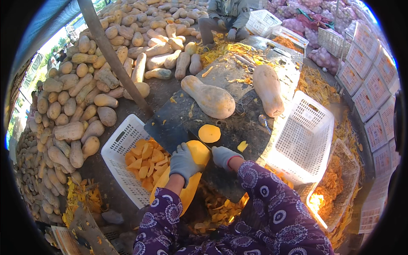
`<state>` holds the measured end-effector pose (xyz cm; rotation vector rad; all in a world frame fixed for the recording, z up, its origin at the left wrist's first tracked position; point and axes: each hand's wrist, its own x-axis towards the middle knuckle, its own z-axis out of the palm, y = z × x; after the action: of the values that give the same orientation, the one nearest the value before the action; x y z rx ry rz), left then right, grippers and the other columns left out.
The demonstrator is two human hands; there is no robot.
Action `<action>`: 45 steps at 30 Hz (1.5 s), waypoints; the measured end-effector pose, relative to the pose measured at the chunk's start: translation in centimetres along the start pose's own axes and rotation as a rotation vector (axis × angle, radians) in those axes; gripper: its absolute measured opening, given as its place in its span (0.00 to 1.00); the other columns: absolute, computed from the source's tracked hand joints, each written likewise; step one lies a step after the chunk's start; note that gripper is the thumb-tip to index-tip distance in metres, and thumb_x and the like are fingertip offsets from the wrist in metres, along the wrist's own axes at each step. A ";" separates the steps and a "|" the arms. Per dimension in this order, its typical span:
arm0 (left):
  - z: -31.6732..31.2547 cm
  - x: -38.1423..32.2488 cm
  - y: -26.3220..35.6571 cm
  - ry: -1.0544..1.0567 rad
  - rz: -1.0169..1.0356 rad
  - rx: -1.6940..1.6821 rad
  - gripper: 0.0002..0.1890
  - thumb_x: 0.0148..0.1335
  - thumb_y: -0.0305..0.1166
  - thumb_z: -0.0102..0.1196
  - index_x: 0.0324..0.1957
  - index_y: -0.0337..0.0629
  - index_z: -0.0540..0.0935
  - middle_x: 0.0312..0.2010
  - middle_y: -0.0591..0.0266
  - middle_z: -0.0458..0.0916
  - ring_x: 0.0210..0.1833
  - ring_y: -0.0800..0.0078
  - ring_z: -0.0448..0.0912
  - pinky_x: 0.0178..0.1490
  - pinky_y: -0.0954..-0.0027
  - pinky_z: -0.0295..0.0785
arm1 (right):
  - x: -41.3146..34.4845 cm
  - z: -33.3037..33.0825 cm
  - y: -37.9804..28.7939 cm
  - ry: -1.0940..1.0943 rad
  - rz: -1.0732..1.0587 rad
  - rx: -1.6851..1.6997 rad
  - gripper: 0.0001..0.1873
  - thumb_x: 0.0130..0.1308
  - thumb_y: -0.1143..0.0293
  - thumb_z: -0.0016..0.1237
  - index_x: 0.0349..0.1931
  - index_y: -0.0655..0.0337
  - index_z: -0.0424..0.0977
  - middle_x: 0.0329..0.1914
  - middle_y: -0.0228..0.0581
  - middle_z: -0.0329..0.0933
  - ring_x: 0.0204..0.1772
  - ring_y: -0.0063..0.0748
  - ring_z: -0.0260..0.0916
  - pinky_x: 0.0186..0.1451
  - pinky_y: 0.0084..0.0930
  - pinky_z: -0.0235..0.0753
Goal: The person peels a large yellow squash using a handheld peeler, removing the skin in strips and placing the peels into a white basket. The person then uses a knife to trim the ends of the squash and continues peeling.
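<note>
My left hand [185,163], in a grey glove, grips a peeled butternut-type squash [191,193] that slants from near my body to the work board [251,140]. My right hand [225,156], gloved too, is closed around a knife's handle. The dark knife blade [199,139] lies along the squash's far end, partly hidden by it. Just beyond the blade is a round cut slice of squash [209,133]. A small yellow scrap [242,146] rests to its right. Two unpeeled squashes [210,99] [268,91] lie farther back on the board, with a metal spoon [264,123] near its right edge.
At left stands a white crate [122,130] holding orange chunks. A white plastic crate [306,127] stands to the right, above a basket of orange pulp [331,185]. Peelings [223,210] lie below the board. A metal pole [114,57] slants before heaped squashes [70,105]. Another person [228,19] sits opposite.
</note>
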<state>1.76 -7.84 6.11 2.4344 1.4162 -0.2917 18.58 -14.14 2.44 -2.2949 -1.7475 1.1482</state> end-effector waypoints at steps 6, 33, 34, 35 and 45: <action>0.2 0.3 -0.4 -0.008 0.029 -0.037 0.64 0.38 0.56 0.73 0.69 0.24 0.52 0.66 0.33 0.63 0.63 0.44 0.70 0.67 0.59 0.65 | -4.5 -0.3 4.5 0.174 0.158 0.140 0.19 0.67 0.62 0.46 0.50 0.69 0.72 0.47 0.61 0.78 0.54 0.59 0.76 0.55 0.45 0.75; 0.8 0.3 -0.6 0.148 0.035 -0.067 0.56 0.34 0.44 0.79 0.63 0.32 0.60 0.56 0.41 0.72 0.59 0.49 0.74 0.61 0.59 0.71 | 5.0 -2.9 9.3 0.688 0.165 0.001 0.27 0.56 0.60 0.59 0.56 0.58 0.71 0.61 0.55 0.68 0.65 0.55 0.67 0.62 0.48 0.72; 1.4 0.5 -1.0 0.153 0.038 -0.072 0.56 0.33 0.43 0.79 0.63 0.32 0.60 0.56 0.41 0.73 0.59 0.48 0.74 0.61 0.59 0.71 | 6.0 -2.8 9.6 0.692 0.190 0.002 0.26 0.58 0.61 0.57 0.56 0.58 0.70 0.62 0.55 0.68 0.64 0.57 0.67 0.62 0.49 0.72; 1.9 0.8 -1.3 0.158 0.034 -0.074 0.56 0.33 0.42 0.79 0.64 0.33 0.60 0.55 0.41 0.73 0.58 0.48 0.75 0.61 0.59 0.71 | 7.2 -2.5 9.7 0.692 0.210 0.007 0.25 0.59 0.62 0.55 0.56 0.59 0.70 0.62 0.54 0.68 0.64 0.58 0.67 0.62 0.50 0.72; 2.2 0.9 -1.6 0.168 0.037 -0.205 0.57 0.32 0.35 0.78 0.66 0.31 0.58 0.57 0.41 0.72 0.60 0.48 0.73 0.63 0.61 0.70 | 2.5 -2.0 10.3 0.486 -0.041 0.028 0.16 0.63 0.65 0.50 0.49 0.62 0.78 0.46 0.52 0.81 0.49 0.51 0.80 0.50 0.42 0.79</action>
<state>0.78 -7.16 3.49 2.3580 1.3901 0.0660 28.39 -14.97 -2.00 -2.2557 -1.5660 0.5350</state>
